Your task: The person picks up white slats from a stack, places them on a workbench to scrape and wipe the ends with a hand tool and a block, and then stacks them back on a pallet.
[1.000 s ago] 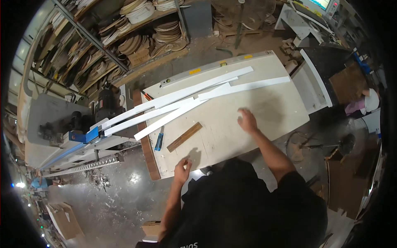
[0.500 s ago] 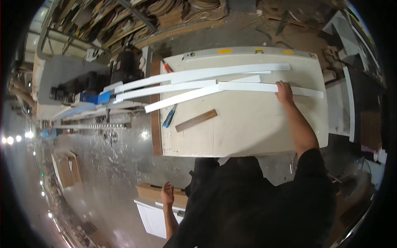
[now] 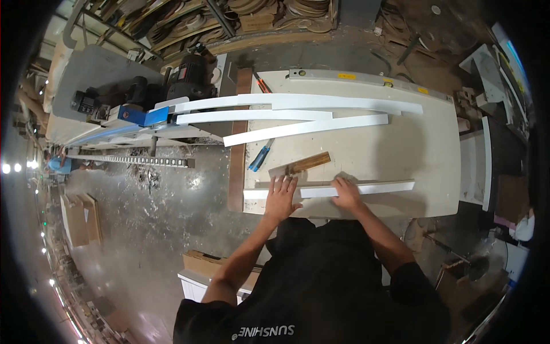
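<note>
Now that a long, flat white strip (image 3: 388,188) lies closer, it admits two-handed contact: left hand (image 3: 280,202) spread flat, right hand (image 3: 347,195) curled, its grip unclear.

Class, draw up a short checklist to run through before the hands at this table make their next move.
1. Left hand on the front white strip: ok, fingers spread over it.
2. Right hand on it too: ok.
3. Front strip a single piece: cannot tell, the hands cover parts.
4. Wooden block well away from the fingers: not ok, one end lies close to the left fingertips.
5. Blue-handled tool apart from both hands: ok.
6. Other white strips apart from the front one: ok, farther back.
</note>
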Available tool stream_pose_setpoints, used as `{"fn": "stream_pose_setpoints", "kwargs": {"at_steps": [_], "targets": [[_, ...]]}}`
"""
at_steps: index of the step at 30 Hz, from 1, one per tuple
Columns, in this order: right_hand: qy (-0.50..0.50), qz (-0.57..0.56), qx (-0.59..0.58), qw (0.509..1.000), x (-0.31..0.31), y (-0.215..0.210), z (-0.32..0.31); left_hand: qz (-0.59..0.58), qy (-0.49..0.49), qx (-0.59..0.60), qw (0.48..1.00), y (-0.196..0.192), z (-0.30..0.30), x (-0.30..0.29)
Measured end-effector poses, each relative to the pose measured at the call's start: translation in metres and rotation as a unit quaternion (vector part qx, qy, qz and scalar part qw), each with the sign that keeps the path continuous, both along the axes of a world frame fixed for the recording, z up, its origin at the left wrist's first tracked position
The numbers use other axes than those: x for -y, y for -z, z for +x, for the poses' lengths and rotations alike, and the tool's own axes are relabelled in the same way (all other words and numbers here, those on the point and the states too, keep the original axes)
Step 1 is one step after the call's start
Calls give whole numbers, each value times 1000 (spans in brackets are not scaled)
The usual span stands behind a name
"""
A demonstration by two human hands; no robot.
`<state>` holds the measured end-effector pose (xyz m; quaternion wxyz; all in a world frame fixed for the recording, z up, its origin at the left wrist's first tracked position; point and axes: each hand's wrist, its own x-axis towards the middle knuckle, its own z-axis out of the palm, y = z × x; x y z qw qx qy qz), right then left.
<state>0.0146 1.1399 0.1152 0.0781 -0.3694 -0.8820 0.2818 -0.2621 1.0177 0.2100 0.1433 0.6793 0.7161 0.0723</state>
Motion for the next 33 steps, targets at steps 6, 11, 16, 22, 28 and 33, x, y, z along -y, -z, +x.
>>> {"fn": "stream_pose_setpoints", "kwargs": {"at_steps": [6,11,16,22,28,33], "targets": [[34,69,-34,996,24,-12,-67,-167,84,56,981,69,-82,-5],[107,88,1,990,34,-11,-65,-40,164,79,982,74,-113,-4],[146,99,68,982,49,-6,-46,150,6,31,988,64,-131,-106],[126,98,53,986,46,7,-68,-29,-6,-87,996,90,-194,-167],[222,91,-5,971,58,-30,-37,36,90,-48,994,63,-129,-162],[167,139,-43,975,46,-65,-28,104,116,11,988,76,-107,-72]]}}
